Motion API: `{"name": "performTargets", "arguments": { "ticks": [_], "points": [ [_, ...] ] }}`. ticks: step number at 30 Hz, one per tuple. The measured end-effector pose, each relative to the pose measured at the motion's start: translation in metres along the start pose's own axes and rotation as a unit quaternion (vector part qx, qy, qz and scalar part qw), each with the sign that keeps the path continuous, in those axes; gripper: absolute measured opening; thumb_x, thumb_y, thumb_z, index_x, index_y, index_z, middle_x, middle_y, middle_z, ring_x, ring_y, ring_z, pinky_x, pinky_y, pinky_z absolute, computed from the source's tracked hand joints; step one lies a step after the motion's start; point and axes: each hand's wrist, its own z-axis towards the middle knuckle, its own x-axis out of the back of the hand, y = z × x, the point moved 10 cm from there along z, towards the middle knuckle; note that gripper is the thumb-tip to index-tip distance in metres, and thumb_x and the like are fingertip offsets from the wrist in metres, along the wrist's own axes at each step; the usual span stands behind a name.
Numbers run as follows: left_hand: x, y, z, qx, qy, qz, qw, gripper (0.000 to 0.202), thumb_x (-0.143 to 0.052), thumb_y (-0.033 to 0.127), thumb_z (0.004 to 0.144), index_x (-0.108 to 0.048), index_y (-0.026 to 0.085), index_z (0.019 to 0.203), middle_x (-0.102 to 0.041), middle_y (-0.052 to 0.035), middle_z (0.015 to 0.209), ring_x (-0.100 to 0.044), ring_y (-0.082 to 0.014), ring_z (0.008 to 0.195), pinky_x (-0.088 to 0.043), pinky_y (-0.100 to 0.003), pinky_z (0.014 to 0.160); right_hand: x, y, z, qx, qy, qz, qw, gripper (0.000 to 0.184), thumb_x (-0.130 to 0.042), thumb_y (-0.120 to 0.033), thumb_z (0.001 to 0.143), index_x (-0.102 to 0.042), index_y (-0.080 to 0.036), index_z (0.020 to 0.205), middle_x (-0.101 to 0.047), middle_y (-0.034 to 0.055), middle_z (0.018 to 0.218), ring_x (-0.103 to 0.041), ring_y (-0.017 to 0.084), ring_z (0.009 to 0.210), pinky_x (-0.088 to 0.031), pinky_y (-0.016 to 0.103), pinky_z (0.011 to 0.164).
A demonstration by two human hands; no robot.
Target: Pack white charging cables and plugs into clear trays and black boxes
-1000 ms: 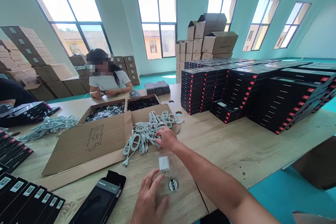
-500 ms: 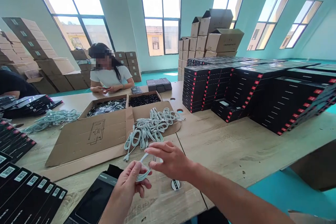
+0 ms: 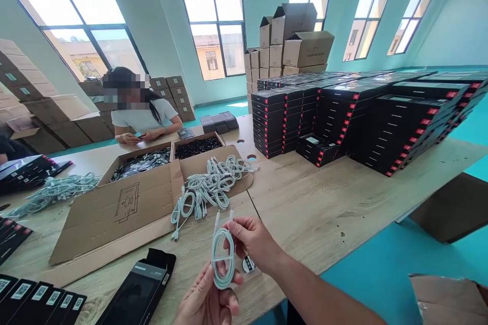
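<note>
A white coiled cable [image 3: 223,259], bound round its middle, stands upright between my hands with both plug ends pointing up. My left hand [image 3: 211,292] grips the lower part of the coil between thumb and fingers. My right hand [image 3: 249,241] pinches the upper right side near one plug. Behind the hands lies a pile of similar white cables [image 3: 208,188] on a cardboard flap. To the left, a black box [image 3: 137,289] with its end flap up lies on the table. A round black-and-white sticker [image 3: 248,264] shows partly behind my right hand.
An open carton [image 3: 143,162] holds silvery and black small parts. Tall stacks of black boxes [image 3: 305,117] stand on the right. More black boxes [image 3: 41,292] lie at lower left. A co-worker [image 3: 141,117] sits across the table.
The cable coil has been turned upright, and my right hand has closed on its upper side. The view has shifted, so surroundings sit further left.
</note>
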Motion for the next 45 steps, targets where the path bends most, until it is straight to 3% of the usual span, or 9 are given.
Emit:
{"name": "performTargets", "arguments": {
  "ticks": [7, 13, 19, 21, 27, 33, 40, 43, 45],
  "points": [
    [-0.004, 0.005, 0.005, -0.039, -0.021, -0.014, 0.999, 0.035, -0.084, 0.047, 0.077, -0.067, 0.017, 0.079, -0.069, -0.0057, 0.082, -0.047, -0.0058, 0.056, -0.03, -0.012, 0.04, 0.004, -0.015, 0.003, 0.035, -0.093, -0.368, 0.925, 0.032, -0.065, -0.024, 0.082, -0.054, -0.019, 0.053, -0.043, -0.0069, 0.047, -0.036, 0.007, 0.044, -0.024, 0.021, 0.045],
    [-0.004, 0.011, 0.008, -0.041, -0.007, -0.047, 0.998, 0.037, -0.085, 0.048, 0.076, -0.063, 0.018, 0.078, -0.067, -0.0033, 0.079, -0.046, -0.0055, 0.056, -0.03, -0.013, 0.041, -0.023, -0.047, -0.008, 0.139, -0.171, -0.381, 0.898, 0.027, -0.052, -0.017, 0.091, -0.065, -0.02, 0.067, -0.053, -0.0046, 0.06, -0.048, 0.01, 0.053, -0.033, 0.02, 0.052],
    [0.006, 0.012, 0.008, -0.055, 0.046, -0.037, 0.997, 0.039, -0.089, 0.046, 0.071, -0.069, 0.016, 0.085, -0.07, -0.0052, 0.088, -0.056, -0.0082, 0.062, -0.037, -0.015, 0.043, -0.011, -0.072, -0.014, 0.23, -0.01, -0.396, 0.889, 0.031, -0.059, -0.023, 0.09, -0.074, -0.024, 0.117, -0.07, 0.0042, 0.096, -0.064, 0.018, 0.082, -0.051, 0.029, 0.077],
    [0.005, 0.011, 0.007, -0.048, 0.049, -0.029, 0.997, 0.038, -0.088, 0.046, 0.072, -0.07, 0.016, 0.088, -0.072, -0.0067, 0.093, -0.059, -0.0098, 0.064, -0.039, -0.017, 0.044, -0.017, -0.075, -0.016, 0.267, -0.01, -0.413, 0.871, 0.025, -0.068, -0.028, 0.085, -0.076, -0.025, 0.109, -0.068, 0.0067, 0.105, -0.062, 0.023, 0.097, -0.05, 0.035, 0.089],
    [-0.01, 0.013, 0.001, -0.03, 0.001, -0.062, 0.998, 0.037, -0.087, 0.047, 0.073, -0.064, 0.019, 0.076, -0.074, -0.0069, 0.095, -0.062, -0.0124, 0.067, -0.041, -0.019, 0.047, 0.005, -0.048, 0.007, 0.155, 0.043, -0.069, 0.985, 0.03, -0.072, -0.048, 0.084, -0.066, -0.021, 0.073, -0.062, -0.0003, 0.072, -0.054, 0.014, 0.065, -0.047, 0.027, 0.065],
    [-0.016, 0.021, -0.003, -0.069, -0.024, -0.04, 0.997, 0.031, -0.086, 0.043, 0.075, -0.067, 0.02, 0.075, -0.073, -0.0054, 0.091, -0.058, -0.0108, 0.064, -0.036, -0.018, 0.047, 0.017, -0.015, 0.001, 0.08, 0.116, 0.154, 0.978, 0.041, -0.086, -0.054, 0.069, -0.065, -0.019, 0.07, -0.062, -0.0018, 0.064, -0.05, 0.01, 0.053, -0.043, 0.023, 0.053],
    [0.01, 0.036, -0.005, -0.092, 0.051, 0.124, 0.987, 0.047, -0.078, 0.064, 0.075, -0.066, 0.019, 0.072, -0.065, -0.0032, 0.074, -0.05, -0.0106, 0.057, -0.032, -0.022, 0.049, 0.019, -0.042, -0.012, 0.071, -0.028, -0.043, 0.996, 0.044, -0.078, -0.061, 0.077, -0.076, -0.017, 0.087, -0.07, 0.0035, 0.076, -0.063, 0.016, 0.069, -0.05, 0.027, 0.063],
    [0.004, 0.045, -0.011, -0.106, 0.043, 0.284, 0.952, 0.056, -0.066, 0.073, 0.08, -0.067, 0.018, 0.07, -0.054, -0.0003, 0.063, -0.04, -0.0098, 0.054, -0.025, -0.024, 0.048, 0.028, -0.075, -0.008, 0.131, -0.023, -0.178, 0.975, 0.04, -0.072, -0.056, 0.085, -0.078, -0.02, 0.103, -0.071, 0.0069, 0.104, -0.065, 0.018, 0.09, -0.051, 0.027, 0.072],
    [-0.003, 0.043, -0.013, -0.089, 0.015, 0.326, 0.941, 0.061, -0.062, 0.077, 0.079, -0.063, 0.018, 0.068, -0.045, 0.0023, 0.059, -0.033, -0.0088, 0.052, -0.02, -0.025, 0.05, 0.012, -0.077, -0.004, 0.113, -0.116, -0.246, 0.956, 0.04, -0.073, -0.054, 0.086, -0.08, -0.019, 0.103, -0.071, 0.0071, 0.102, -0.064, 0.018, 0.09, -0.05, 0.027, 0.073]
  ]
}}
